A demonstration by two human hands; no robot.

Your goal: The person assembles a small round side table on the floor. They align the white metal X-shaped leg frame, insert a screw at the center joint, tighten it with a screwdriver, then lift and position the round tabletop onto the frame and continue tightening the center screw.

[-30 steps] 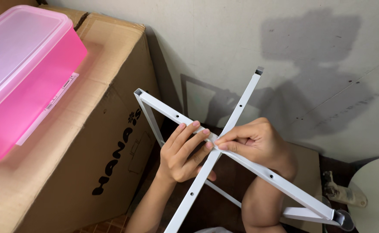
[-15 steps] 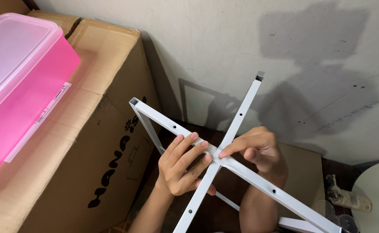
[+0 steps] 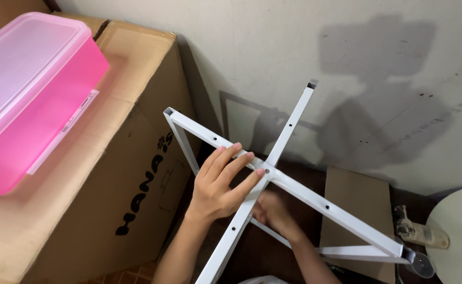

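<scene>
The white metal frame (image 3: 294, 194), two crossed bars with small holes along them, stands tilted in the corner between a large cardboard box (image 3: 110, 173) and the pale wall (image 3: 294, 47), its upper ends free in the air. The left hand (image 3: 223, 181) lies on top of the crossing, fingers stretched out and laid close together along one bar, fingertips reaching the joint; it seems to press down there to keep the bars from swinging. The right hand (image 3: 273, 210) is underneath the crossing, partly hidden by the bar above it and blurred, so I cannot tell whether it is pinching something or only cupping the joint from below; being opposite the left hand, it appears to work at the same joint from the other side. A pink plastic tub (image 3: 26, 100) with a clear lid rests on top of the box, well apart from the hands. A flat piece of cardboard (image 3: 354, 205) leans behind the lower bar, and the edge of a round pale tabletop (image 3: 460, 231) shows at the right.
</scene>
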